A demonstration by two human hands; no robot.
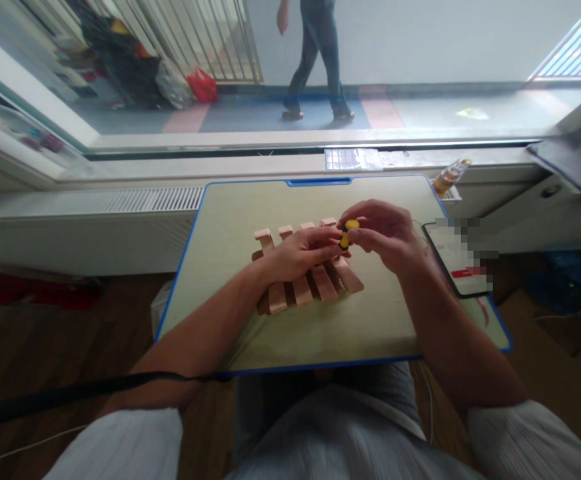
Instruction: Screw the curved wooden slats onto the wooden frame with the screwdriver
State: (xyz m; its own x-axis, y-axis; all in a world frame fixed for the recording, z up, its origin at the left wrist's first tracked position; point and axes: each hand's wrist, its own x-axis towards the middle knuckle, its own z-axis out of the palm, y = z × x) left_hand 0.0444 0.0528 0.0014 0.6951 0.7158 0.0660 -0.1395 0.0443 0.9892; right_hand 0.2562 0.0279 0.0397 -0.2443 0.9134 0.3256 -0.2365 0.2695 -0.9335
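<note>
"Head view: gripping what?"

"Pinching yellow-and-black tool (351, 225) in right hand (389, 232)."

"And left hand (294, 255)?"

"Over slatted wooden piece (324, 283) on blue-edged table (380, 327), fingertips beside tool; cannot tell if gripping."

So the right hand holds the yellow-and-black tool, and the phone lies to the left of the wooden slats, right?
Not quite: the head view shows the phone to the right of the wooden slats. The right hand does hold the yellow-and-black tool.

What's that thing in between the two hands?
A small yellow-and-black tool, maybe a screwdriver, is between the left hand and right hand, pinched in the right fingers over the wooden slats. The head view shows it.
</note>
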